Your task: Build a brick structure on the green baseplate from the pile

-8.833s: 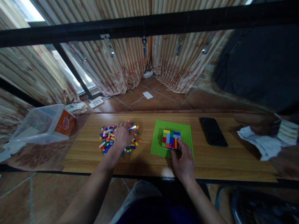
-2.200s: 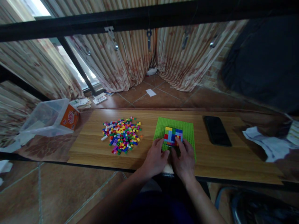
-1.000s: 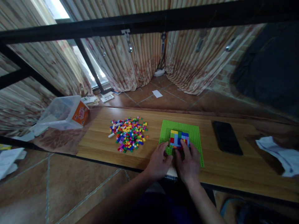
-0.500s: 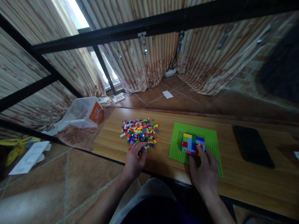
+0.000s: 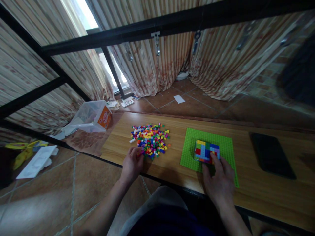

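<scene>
My left hand (image 5: 133,162) is at the near left edge of a heap of small toy bricks (image 5: 154,139) in many colours. Its fingers are pinched together, with a bit of pink toy brick (image 5: 142,151) showing at the tips. My right hand (image 5: 220,178) grips a multicoloured block of joined bricks (image 5: 204,150) by its near right side, thumb at the front and fingers on top. Beneath the block lies a green studded baseplate (image 5: 189,137). Whether the block is fixed to the plate, I cannot tell.
The wooden table (image 5: 176,131) carries a dark phone-like slab (image 5: 272,154) on the right. Past its left end stands a clear plastic box (image 5: 92,118) with an orange label. A black metal frame (image 5: 128,32) crosses in front of curtains (image 5: 169,59).
My left hand has moved left along the heap's near edge, and its fingers have closed at the pink brick. The right hand stays on the block. The whole view has shifted slightly.
</scene>
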Demonstrator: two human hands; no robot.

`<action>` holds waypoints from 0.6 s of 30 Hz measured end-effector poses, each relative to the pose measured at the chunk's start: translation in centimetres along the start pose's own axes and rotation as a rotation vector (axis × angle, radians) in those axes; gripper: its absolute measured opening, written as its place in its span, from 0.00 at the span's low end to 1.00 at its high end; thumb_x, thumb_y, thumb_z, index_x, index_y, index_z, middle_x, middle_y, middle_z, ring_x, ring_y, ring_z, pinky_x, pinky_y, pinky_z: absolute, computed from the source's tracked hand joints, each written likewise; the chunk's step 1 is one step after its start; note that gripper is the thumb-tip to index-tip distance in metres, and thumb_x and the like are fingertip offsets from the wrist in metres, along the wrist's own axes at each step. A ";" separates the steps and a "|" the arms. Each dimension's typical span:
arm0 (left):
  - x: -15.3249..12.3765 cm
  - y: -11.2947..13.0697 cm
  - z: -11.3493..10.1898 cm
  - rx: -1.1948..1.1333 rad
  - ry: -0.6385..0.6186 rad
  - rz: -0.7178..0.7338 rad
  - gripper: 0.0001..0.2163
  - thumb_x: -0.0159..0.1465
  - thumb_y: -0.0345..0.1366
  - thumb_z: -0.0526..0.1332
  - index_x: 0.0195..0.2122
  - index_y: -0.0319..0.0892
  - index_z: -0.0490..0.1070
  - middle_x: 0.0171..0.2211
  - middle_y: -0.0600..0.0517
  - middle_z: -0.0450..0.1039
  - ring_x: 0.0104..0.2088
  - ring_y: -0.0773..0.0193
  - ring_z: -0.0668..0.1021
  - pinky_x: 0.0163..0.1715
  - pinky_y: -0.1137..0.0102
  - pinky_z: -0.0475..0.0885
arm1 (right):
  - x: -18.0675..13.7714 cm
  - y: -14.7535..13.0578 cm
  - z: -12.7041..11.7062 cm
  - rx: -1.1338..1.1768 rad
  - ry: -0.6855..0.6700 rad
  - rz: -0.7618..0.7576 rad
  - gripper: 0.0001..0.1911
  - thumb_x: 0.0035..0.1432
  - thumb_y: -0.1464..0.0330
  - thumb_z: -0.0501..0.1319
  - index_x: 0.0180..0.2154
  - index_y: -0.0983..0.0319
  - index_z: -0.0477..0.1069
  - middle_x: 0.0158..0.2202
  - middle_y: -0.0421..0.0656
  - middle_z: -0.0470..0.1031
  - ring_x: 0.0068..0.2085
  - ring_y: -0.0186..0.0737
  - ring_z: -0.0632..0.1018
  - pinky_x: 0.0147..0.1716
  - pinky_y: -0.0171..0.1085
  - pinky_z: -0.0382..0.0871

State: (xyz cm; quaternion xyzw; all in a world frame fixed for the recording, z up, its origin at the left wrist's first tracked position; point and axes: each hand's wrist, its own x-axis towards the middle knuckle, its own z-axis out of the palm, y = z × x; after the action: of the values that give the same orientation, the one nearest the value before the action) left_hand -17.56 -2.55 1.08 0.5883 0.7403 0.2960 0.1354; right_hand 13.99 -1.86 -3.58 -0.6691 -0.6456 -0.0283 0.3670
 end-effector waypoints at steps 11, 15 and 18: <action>0.5 -0.1 1.0 -0.053 0.013 -0.114 0.14 0.61 0.35 0.57 0.48 0.41 0.70 0.36 0.50 0.77 0.34 0.61 0.78 0.36 0.67 0.73 | 0.0 0.4 0.2 -0.010 0.011 -0.021 0.28 0.62 0.56 0.56 0.58 0.65 0.68 0.55 0.58 0.67 0.55 0.56 0.70 0.52 0.55 0.67; 0.6 -0.2 1.3 -0.119 0.041 -0.159 0.14 0.61 0.35 0.58 0.48 0.41 0.71 0.39 0.48 0.78 0.36 0.59 0.79 0.40 0.64 0.74 | 0.0 0.4 0.2 -0.007 0.015 -0.024 0.28 0.62 0.56 0.55 0.58 0.65 0.68 0.55 0.58 0.67 0.55 0.56 0.70 0.52 0.55 0.67; 0.7 -0.3 1.4 -0.172 0.051 -0.171 0.14 0.61 0.35 0.58 0.48 0.40 0.71 0.40 0.47 0.78 0.39 0.58 0.79 0.43 0.63 0.74 | 0.0 0.3 0.2 0.001 0.015 -0.020 0.28 0.62 0.55 0.55 0.58 0.64 0.68 0.55 0.58 0.67 0.55 0.56 0.70 0.52 0.55 0.67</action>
State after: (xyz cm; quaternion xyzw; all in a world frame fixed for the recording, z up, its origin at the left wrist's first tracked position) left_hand -17.17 -1.55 -0.13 0.5014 0.7628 0.3608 0.1911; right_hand 14.19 -1.77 -3.84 -0.6621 -0.6495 -0.0370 0.3719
